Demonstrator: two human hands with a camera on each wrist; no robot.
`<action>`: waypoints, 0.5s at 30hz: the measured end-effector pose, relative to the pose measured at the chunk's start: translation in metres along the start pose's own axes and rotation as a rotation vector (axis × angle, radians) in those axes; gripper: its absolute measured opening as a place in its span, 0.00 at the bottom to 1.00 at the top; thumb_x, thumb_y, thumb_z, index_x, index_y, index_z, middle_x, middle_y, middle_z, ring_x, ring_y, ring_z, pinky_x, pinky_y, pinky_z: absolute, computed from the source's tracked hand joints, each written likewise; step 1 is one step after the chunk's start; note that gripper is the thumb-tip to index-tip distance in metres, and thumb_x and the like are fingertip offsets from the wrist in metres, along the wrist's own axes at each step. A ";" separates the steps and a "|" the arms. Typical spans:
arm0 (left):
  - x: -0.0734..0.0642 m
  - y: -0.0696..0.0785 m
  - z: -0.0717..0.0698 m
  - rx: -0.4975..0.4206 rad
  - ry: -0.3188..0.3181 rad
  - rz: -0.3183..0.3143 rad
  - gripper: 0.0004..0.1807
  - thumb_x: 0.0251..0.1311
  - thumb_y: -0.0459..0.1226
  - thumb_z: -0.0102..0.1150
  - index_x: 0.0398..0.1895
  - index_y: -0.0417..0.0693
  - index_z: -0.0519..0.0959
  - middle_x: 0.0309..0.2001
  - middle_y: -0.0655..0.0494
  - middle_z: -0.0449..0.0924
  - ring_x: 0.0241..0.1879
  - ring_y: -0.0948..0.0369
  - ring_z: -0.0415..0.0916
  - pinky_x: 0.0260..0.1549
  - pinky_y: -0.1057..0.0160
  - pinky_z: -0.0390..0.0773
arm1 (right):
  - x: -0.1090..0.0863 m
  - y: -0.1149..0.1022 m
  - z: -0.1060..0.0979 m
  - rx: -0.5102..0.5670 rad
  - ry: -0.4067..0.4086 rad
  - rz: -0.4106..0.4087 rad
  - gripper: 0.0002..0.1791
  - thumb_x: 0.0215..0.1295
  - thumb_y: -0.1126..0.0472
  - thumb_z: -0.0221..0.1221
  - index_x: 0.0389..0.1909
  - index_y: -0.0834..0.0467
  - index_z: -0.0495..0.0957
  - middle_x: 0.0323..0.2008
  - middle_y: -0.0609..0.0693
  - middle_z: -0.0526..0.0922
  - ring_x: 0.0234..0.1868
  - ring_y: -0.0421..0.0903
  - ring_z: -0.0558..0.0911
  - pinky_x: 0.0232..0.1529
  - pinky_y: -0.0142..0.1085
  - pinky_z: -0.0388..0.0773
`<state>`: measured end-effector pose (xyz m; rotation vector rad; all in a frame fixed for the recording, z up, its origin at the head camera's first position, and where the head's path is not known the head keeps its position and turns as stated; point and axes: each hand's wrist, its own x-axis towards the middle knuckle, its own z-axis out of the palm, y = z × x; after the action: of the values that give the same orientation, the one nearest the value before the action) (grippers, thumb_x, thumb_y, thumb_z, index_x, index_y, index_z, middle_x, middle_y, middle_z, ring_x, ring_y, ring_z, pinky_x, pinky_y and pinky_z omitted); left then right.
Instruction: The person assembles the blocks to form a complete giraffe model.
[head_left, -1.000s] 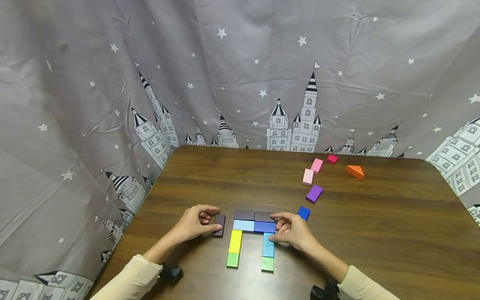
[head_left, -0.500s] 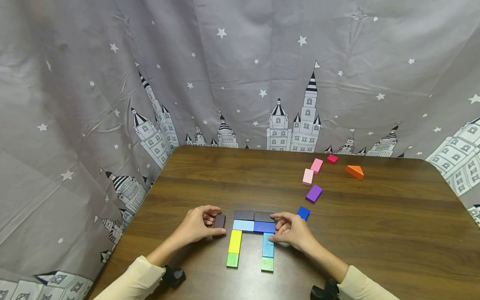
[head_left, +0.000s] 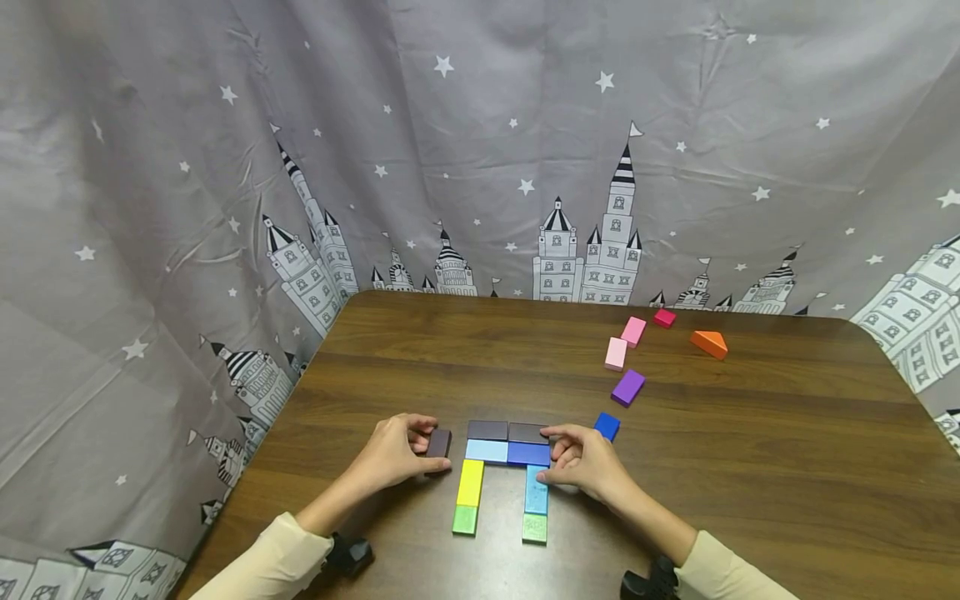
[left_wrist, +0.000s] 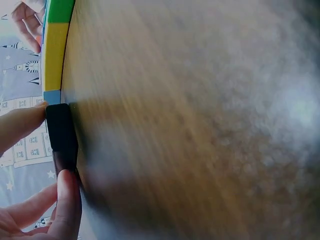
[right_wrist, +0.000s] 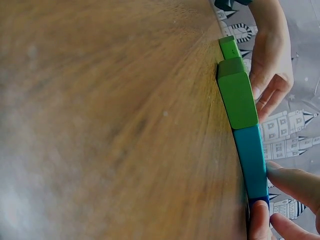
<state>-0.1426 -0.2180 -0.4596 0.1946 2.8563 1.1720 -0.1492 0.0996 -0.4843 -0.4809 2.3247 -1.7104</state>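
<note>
My left hand [head_left: 393,450] holds a dark brown block [head_left: 439,443] between thumb and fingers, flat on the table, a little left of an arch of coloured blocks. Across the arch's top lie two dark blocks [head_left: 487,430], above a pale blue block [head_left: 487,451] and a dark blue one [head_left: 528,453]. A yellow block [head_left: 470,483] and a green one [head_left: 465,521] form the left leg. The right leg is a sky-blue block [head_left: 536,493] and another green block [head_left: 535,528]. With relaxed, bent fingers, my right hand [head_left: 588,462] touches the arch's right side; its thumb lies on the sky-blue block.
Right of the arch lie a blue block [head_left: 607,426] and a purple block [head_left: 628,387]. Farther back are two pink blocks [head_left: 616,353], a red block [head_left: 664,317] and an orange triangle [head_left: 709,343]. A grey curtain [head_left: 480,167] hangs behind the wooden table [head_left: 750,467].
The left thumb has shifted slightly right along the dark brown block's near end, and the left forearm has moved slightly right. The right hand and the arch have stayed in place.
</note>
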 end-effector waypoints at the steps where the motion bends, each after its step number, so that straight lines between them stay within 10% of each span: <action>1: 0.000 0.000 0.000 -0.003 -0.001 -0.008 0.32 0.37 0.40 0.84 0.48 0.34 0.83 0.39 0.52 0.84 0.33 0.62 0.79 0.35 0.65 0.81 | 0.000 0.000 0.000 0.001 -0.001 0.000 0.31 0.42 0.72 0.77 0.52 0.72 0.79 0.28 0.54 0.79 0.23 0.38 0.81 0.27 0.28 0.79; 15: 0.004 -0.003 -0.002 -0.028 -0.024 0.059 0.22 0.40 0.28 0.75 0.43 0.32 0.84 0.35 0.51 0.85 0.32 0.62 0.80 0.34 0.66 0.81 | 0.000 0.000 -0.001 0.039 -0.007 0.003 0.32 0.42 0.73 0.77 0.52 0.73 0.78 0.28 0.55 0.79 0.24 0.40 0.81 0.27 0.28 0.79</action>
<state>-0.1474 -0.2206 -0.4604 0.2916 2.8304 1.2099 -0.1494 0.1004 -0.4836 -0.4750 2.2813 -1.7460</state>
